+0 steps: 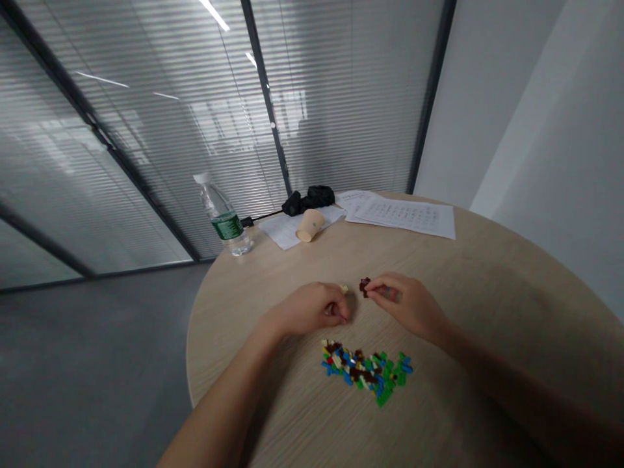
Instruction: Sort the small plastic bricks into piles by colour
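My left hand (312, 309) is curled over the round wooden table (273, 279), and its fingertips pinch a small cream plastic brick (344, 289). My right hand (404, 305) holds a little dark brown brick assembly (364, 286) between thumb and fingers. The two hands are close together, with a narrow gap between the held pieces. Just below them lies a loose heap of tiny green, blue, brown, yellow and red bricks (365, 372), which neither hand touches.
At the table's far side stand a water bottle (225, 221) and a paper cup (310, 225) lying on its side. Printed papers (403, 218), a white sheet (287, 231) and a black fabric bundle (308, 200) also lie there. A glass wall with blinds (170, 123) stands beyond.
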Available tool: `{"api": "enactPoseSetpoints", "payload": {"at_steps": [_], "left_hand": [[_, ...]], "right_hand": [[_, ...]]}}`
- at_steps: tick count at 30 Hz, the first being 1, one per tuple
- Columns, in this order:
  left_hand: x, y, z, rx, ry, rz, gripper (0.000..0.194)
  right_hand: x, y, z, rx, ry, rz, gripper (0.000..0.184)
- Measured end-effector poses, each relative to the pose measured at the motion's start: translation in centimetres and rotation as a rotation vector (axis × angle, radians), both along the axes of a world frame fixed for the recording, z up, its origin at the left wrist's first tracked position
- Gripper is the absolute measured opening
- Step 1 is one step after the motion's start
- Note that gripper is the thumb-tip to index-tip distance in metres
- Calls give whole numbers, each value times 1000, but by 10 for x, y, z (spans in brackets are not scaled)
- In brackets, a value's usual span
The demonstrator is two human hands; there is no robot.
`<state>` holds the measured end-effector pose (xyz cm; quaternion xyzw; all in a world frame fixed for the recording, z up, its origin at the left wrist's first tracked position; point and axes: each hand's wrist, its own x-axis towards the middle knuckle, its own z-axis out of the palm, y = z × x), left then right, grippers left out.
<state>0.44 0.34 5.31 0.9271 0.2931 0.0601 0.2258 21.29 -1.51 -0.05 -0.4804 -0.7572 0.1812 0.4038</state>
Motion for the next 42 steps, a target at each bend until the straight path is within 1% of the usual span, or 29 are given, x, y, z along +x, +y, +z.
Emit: {"api": "enactPoseSetpoints", "payload": {"at_steps": [2,4,5,8,11,16,19,21,24,25,27,30,33,39,42], "left_hand": [[4,-3,0,76,-133,6,5],[7,-5,-1,146,-247,19,6],[9,-5,-3,174,-286,26,9],[12,-6,-8,234,-339,37,15],[15,-5,-11,282,-363,46,15],[16,-4,-14,360,-331,44,13],[14,-4,-13,387,-310,52,13],[11,-2,-11,401,-308,89,14],[4,1,-7,435,-307,173,14],[2,2,-6,448,-304,196,13],[-1,4,-4,469,-293,228,13],[-1,3,-2,471,-254,236,14],[2,2,-2,462,-199,217,15],[5,0,-4,439,-158,207,15],[4,1,-5,424,-148,174,14]], "right_hand": [[-7,-6,2,-202,170,90,15],[-12,-10,3,-326,271,177,18],[-13,-11,4,-358,301,203,20],[-11,-10,5,-399,354,201,21],[-8,-8,4,-424,397,162,21],[-8,-7,0,-453,459,136,21],[-7,-4,-2,-401,455,111,19],[-3,-1,-2,-263,371,49,13],[5,4,-4,32,100,-48,7],[8,6,-4,107,4,-65,8],[11,10,-6,187,-142,-85,9],[12,15,-8,215,-292,-96,11],[11,17,-9,219,-383,-79,13],[10,17,-11,245,-417,-40,17],[10,18,-13,243,-425,-28,17]]}}
